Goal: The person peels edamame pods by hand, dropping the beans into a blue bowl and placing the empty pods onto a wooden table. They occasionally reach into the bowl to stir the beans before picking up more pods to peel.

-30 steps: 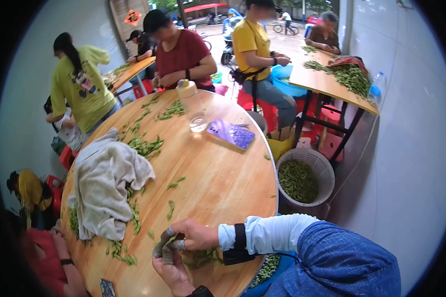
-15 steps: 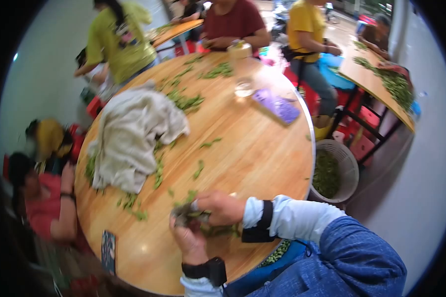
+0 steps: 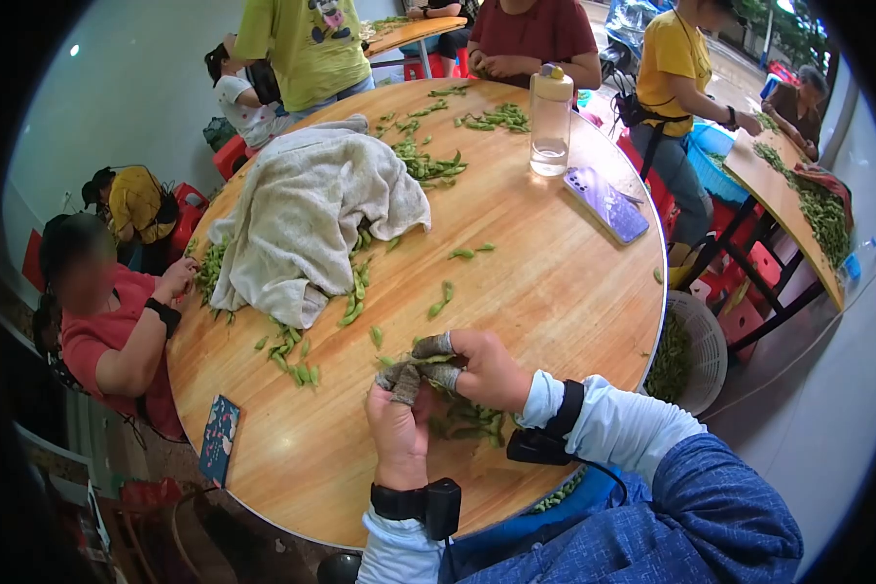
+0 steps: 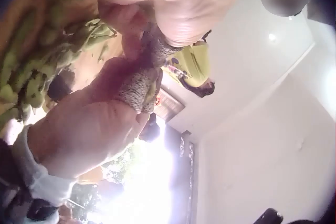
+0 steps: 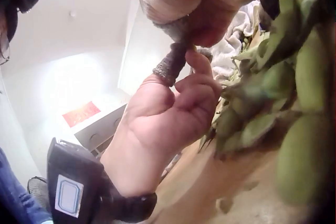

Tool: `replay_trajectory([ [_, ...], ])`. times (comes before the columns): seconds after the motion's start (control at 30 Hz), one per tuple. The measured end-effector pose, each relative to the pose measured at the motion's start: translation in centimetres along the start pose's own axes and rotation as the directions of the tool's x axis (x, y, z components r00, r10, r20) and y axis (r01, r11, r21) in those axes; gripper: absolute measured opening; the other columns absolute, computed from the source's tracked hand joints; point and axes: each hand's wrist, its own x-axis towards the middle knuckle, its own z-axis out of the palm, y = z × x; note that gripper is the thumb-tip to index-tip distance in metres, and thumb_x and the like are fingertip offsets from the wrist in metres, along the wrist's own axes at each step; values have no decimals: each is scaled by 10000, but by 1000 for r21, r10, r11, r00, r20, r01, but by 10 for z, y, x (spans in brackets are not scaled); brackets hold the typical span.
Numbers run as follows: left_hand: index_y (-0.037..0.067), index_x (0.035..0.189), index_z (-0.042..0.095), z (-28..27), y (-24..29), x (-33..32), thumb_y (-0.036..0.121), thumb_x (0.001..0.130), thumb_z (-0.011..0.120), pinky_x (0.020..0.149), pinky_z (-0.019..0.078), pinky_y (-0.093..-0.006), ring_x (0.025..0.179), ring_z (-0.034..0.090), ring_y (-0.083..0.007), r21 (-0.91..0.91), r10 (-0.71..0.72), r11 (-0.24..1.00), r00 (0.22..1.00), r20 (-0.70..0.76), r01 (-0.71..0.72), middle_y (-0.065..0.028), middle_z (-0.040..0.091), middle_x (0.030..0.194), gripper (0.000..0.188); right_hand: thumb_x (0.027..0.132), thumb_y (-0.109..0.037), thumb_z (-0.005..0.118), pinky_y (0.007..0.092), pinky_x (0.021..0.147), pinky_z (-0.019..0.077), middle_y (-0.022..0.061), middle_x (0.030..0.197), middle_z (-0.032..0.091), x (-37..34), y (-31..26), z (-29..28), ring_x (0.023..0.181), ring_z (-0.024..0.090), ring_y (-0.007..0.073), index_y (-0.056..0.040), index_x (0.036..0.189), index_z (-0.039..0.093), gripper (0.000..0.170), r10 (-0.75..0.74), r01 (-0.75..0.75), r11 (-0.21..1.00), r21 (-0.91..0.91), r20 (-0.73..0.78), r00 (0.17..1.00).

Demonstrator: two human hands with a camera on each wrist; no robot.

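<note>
Grey knitted covers point(image 3: 405, 383) wrap the thumbs and some fingertips of both hands. My left hand point(image 3: 399, 438) and right hand point(image 3: 496, 375) meet fingertip to fingertip over the near part of the round wooden table point(image 3: 535, 292). Between them they pinch a green soybean pod point(image 3: 428, 359), mostly hidden by the fingers. In the left wrist view, a strip of the pod point(image 4: 153, 95) shows at the right thumb cover. Beneath the right hand lies a small heap of pods point(image 3: 475, 422), large in the right wrist view.
A cloth point(image 3: 307, 214) covers more pods at the left. A purple phone point(image 3: 608, 204), a bottle point(image 3: 551, 122) and a dark patterned phone point(image 3: 220, 440) stand or lie on the table. A blue basin of shelled beans point(image 3: 558, 494) sits below the near edge. Other people work around.
The head view has turned left and down, so the table appears further right and higher. A pod now shows between the fingertips, where none was visible a second ago.
</note>
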Motion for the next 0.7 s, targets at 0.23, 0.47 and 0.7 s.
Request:
replay_trajectory([
  [0.23, 65, 906, 554, -16, 3, 5, 74, 800, 547, 463, 368, -164, 563, 494, -61, -28, -36, 999, 999, 23, 37, 11, 551, 707, 106, 586, 25, 601, 374, 602, 455, 166, 782, 557, -2, -3, -2, 716, 541, 363, -8, 875, 601, 291, -223, 264, 918, -296, 167, 960],
  [0.47, 42, 868, 587, -7, 5, 3, 38, 769, 528, 415, 328, -175, 522, 465, -58, -31, -13, 999, 999, -48, 12, 10, 554, 692, 115, 639, 10, 603, 366, 611, 460, 164, 788, 573, -3, -2, -1, 725, 556, 348, -6, 888, 600, 250, -196, 242, 926, -289, 179, 964],
  [0.7, 78, 910, 547, -11, 2, 3, 75, 770, 555, 543, 427, -206, 634, 509, -85, -78, 7, 997, 999, -35, -10, 6, 564, 785, 140, 794, -81, 603, 246, 600, 463, 90, 756, 625, -2, -6, 1, 662, 567, 103, -38, 1004, 608, 215, 138, -140, 990, 7, 133, 981],
])
